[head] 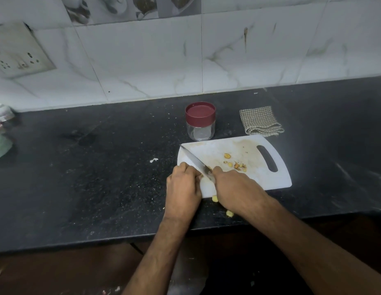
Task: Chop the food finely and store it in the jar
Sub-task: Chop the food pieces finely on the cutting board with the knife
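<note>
A white cutting board (255,184) lies on the black counter, with small yellow-brown food pieces (236,165) scattered on it. My right hand (236,188) grips a knife (193,159) whose blade points up-left across the board. My left hand (183,184) holds a piece of food against the board beside the blade; the piece is mostly hidden under my fingers. Two yellow bits (215,198) lie on the counter just off the board's near edge. A clear jar with a maroon lid (200,121) stands closed behind the board.
A folded checked cloth (260,121) lies right of the jar. The black counter (100,177) has crumbs on it. Pale containers (1,133) stand at the far left. A tiled wall with a socket plate (19,52) runs behind.
</note>
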{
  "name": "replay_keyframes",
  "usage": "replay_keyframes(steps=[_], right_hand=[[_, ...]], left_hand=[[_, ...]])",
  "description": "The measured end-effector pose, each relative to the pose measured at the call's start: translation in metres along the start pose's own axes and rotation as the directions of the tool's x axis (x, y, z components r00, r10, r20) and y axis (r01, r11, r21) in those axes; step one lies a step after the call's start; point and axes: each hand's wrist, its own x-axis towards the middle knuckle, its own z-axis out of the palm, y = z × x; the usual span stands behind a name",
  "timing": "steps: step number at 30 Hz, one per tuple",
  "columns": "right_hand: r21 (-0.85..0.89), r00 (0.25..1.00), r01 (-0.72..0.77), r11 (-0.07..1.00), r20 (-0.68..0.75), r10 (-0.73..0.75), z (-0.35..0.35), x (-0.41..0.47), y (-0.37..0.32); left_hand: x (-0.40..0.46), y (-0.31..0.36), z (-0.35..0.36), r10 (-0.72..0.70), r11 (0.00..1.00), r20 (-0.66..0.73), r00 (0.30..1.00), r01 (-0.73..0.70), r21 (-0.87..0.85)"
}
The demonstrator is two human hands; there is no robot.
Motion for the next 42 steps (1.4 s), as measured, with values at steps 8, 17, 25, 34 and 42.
replay_keyframes(steps=[8,17,25,34,42], right_hand=[[-0.047,1.0,0.006,0.999,-0.024,-0.007,0.004,-0.022,-0.005],[-0.064,1.0,0.001,0.998,0.007,0.0,0.0,-0.029,-0.012],[-0.024,0.995,-0.022,0.999,0.095,0.024,-0.002,-0.017,-0.015],[-0.035,1.0,0.005,0.999,0.001,-0.005,0.017,0.002,-0.022],[-0.019,0.984,0.032,0.999,-0.173,-0.035,-0.003,-0.009,0.007]], left_hand=[[-0.001,0.006,-0.003,0.009,0.997,0.017,1.0,-0.01,0.071],[-0.001,0.006,-0.001,0.01,0.993,0.02,1.0,-0.013,0.117],[0.0,0.002,0.001,0.032,0.994,0.0,0.999,-0.032,0.103],[0.0,0.0,0.001,0.011,0.998,0.012,1.0,-0.011,0.055],[-0.001,0.003,-0.001,-0.013,1.0,-0.002,1.0,0.013,0.015]])
